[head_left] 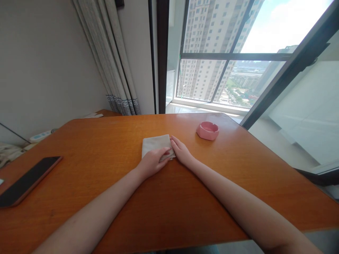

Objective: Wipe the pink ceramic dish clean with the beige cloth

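A pale, off-white folded cloth (155, 142) lies on the middle of the wooden table, stacked in a squarish pad. My left hand (153, 161) rests over its near right part, with thumb and fingers closed around the near right edge. Against the right side of the cloth lies my right hand (182, 151), its fingers stretched out and fingertips touching that edge. Some of the fingertips of both hands are hidden where they meet the cloth.
A pink ashtray (207, 131) stands on the wooden table (106, 141), to the right beyond my right hand. At the left lies a dark-screened phone (29, 181). A power strip (41, 135) sits past the left edge. Behind are a grey curtain (111, 53) and a window (212, 56).
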The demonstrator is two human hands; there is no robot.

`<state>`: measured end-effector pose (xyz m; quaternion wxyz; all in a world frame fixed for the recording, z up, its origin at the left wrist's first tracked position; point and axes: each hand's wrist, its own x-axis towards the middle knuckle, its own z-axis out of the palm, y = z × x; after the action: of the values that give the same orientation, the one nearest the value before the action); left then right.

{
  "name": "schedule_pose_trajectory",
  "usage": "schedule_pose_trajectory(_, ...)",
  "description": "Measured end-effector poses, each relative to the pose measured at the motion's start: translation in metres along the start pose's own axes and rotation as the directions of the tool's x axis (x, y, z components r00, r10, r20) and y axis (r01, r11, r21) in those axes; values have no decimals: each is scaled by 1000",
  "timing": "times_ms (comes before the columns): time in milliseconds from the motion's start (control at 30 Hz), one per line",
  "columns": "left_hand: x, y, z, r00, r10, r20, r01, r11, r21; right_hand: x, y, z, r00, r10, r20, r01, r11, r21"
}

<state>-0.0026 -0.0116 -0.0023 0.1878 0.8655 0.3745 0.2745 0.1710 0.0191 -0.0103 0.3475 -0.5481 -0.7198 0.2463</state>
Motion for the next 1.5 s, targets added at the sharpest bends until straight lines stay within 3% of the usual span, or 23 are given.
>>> schedule_pose_trajectory(100, -5, 0, -6, 995, -26, -97, 24, 1000, -15, -7, -3, -6, 986, -147, -73, 129, 970, -205)
schedule_pose_trajectory(200, -6, -6, -9, 935, -74, -348, 25, 989, -144, -16, -14, -8, 914, -375, 155, 405, 864, -300)
schedule_pose_trajectory(267, -4, -13, -9, 867, -184, -464, 44, 954, -296, -21, -23, -7, 854, -410, 321, 504, 805, -313)
schedule_pose_trajectory(300, -2, -16, -9, 838, -251, -485, 65, 928, -367, -24, -28, -6, 850, -384, 360, 504, 792, -345)
schedule_pose_trajectory(400, 6, -25, -9, 808, -390, -442, 140, 855, -500, -34, -38, -8, 917, -213, 336, 370, 769, -521)
schedule_pose_trajectory(467, 9, -27, -8, 848, -402, -345, 189, 838, -511, -41, -38, -18, 951, -84, 297, 260, 735, -626)
schedule_pose_trajectory(567, 8, -23, -5, 958, -277, -70, 223, 878, -423, -53, -23, -49, 957, 113, 266, 119, 685, -719)
schedule_pose_trajectory(667, 4, -17, -4, 984, -135, 118, 166, 933, -319, -60, 13, -91, 938, 271, 214, -6, 630, -776)
schedule_pose_trajectory(833, 1, -14, -2, 983, -134, 126, 164, 947, -277, -66, 77, -149, 905, 423, 42, -213, 536, -817)
schedule_pose_trajectory(933, 1, -17, -1, 987, -116, 115, 145, 945, -292, -72, 78, -157, 895, 444, 28, -230, 515, -826)
schedule_pose_trajectory(1033, 1, -17, -1, 995, -57, 85, 82, 945, -318, -75, 46, -140, 965, 248, -84, -206, 521, -828)
schedule_pose_trajectory(1100, 1, -17, -1, 996, -30, 85, 53, 958, -282, -74, 17, -118, 993, 43, -114, -115, 641, -759)
schedule_pose_trajectory(1167, 2, -15, -1, 993, -18, 116, 43, 976, -215, -69, -8, -89, 992, -122, -22, 84, 796, -599)
schedule_pose_trajectory(1267, 2, -13, 0, 986, -18, 166, 38, 992, -120, -57, -32, -39, 950, -295, 107, 312, 920, -236)
schedule_pose_trajectory(1367, 1, -13, 2, 985, -7, 174, 18, 998, -65, -43, -39, 6, 914, -392, 106, 383, 919, 97)
schedule_pose_trajectory(1500, 0, -16, 5, 990, 11, 137, -10, 1000, -9, -32, -38, 33, 901, -419, 114, 386, 893, 232)
